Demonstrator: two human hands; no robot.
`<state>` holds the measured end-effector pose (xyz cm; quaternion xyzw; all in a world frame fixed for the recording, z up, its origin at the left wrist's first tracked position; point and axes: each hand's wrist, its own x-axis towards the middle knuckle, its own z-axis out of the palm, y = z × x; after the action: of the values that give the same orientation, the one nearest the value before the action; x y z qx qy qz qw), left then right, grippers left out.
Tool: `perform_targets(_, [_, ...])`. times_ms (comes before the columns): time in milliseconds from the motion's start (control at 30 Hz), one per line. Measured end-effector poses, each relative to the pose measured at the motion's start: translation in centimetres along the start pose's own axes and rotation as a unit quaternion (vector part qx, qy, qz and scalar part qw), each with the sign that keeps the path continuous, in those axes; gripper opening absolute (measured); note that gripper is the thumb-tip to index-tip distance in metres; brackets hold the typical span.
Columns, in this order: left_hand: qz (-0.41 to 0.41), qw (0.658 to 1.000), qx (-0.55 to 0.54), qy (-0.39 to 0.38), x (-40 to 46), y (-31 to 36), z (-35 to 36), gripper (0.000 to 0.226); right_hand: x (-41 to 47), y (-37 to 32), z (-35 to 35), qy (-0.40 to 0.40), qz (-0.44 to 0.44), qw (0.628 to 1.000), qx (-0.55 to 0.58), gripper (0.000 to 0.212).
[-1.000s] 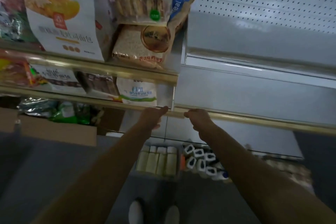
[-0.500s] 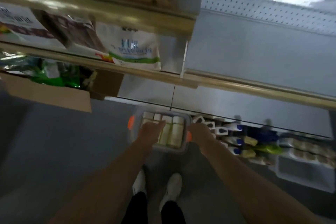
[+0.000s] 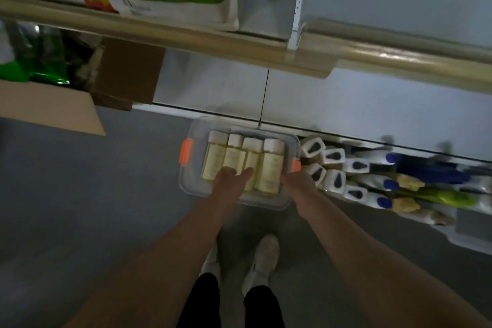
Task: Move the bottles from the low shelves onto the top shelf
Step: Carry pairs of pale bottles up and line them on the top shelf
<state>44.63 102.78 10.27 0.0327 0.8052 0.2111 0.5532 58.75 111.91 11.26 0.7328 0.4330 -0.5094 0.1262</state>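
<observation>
A clear plastic bin (image 3: 189, 186) with orange latches sits on the floor in front of the shelving. Several pale yellow bottles (image 3: 269, 165) with white caps lie side by side in it. My left hand (image 3: 231, 178) reaches down over the bottles, fingers spread, fingertips at their lower ends. My right hand (image 3: 298, 181) is at the bin's right edge beside the orange latch (image 3: 295, 165); its fingers are hidden, so its grip is unclear.
White bottles (image 3: 334, 168) and blue-capped and green ones (image 3: 415, 189) lie on the floor to the right. A cardboard box (image 3: 50, 106) stands at left. Gold shelf rails (image 3: 186, 42) with bagged goods hang overhead. My shoes (image 3: 263, 253) stand just behind the bin.
The view has swung down from the upper shelves to the floor. Both hands dropped from the shelf rail to the bin, the left now over the bottles.
</observation>
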Motion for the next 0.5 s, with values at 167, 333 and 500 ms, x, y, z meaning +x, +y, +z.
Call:
perform_targets(167, [-0.007, 1.0, 0.002, 0.002, 4.9, -2.9, 2.3, 0.071, 5.4, 2.3, 3.2, 0.0, 0.018, 1.0, -0.01, 0.036])
perform_targets(333, [0.001, 1.0, 0.019, 0.022, 9.8, -4.8, 4.7, 0.071, 10.7, 3.5, 6.4, 0.009, 0.022, 0.999, -0.041, 0.036])
perform_targets(500, [0.016, 0.998, 0.035, 0.042, 14.9, -6.7, 6.8, 0.074, 15.3, 4.4, 9.0, -0.002, -0.015, 0.998, -0.056, 0.029])
